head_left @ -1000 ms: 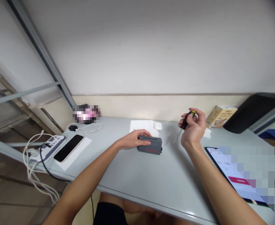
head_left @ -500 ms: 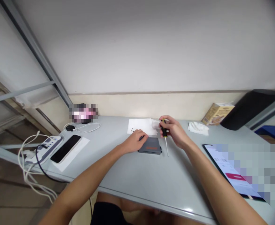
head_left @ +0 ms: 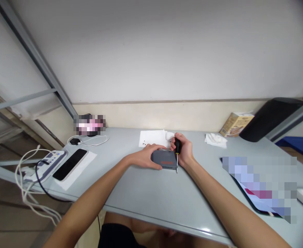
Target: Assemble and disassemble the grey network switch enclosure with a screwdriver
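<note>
A flat dark grey metal box [head_left: 166,158] with red lettering on top and a row of small holes along its front lies on the desk. My left hand [head_left: 145,156] grips its left end, thumb at the front and fingers at the back. In my right hand [head_left: 185,148] is a screwdriver [head_left: 177,146] with a black and yellow handle. Its shaft points down past the box's right end; whether the tip touches the box I cannot tell. Behind the box, several tiny dark screws lie on a sheet of white paper [head_left: 152,137].
A phone [head_left: 70,164] lies on paper at the left, beside a power strip [head_left: 49,165] with tangled cables. To the right are a crumpled tissue [head_left: 215,139], a carton [head_left: 236,124], a black cylinder [head_left: 270,119] and a partly blurred tablet [head_left: 252,196].
My right hand has brought the screwdriver left to the box's right end. My left hand has shifted from the box's top corner to a grip around its left end.
</note>
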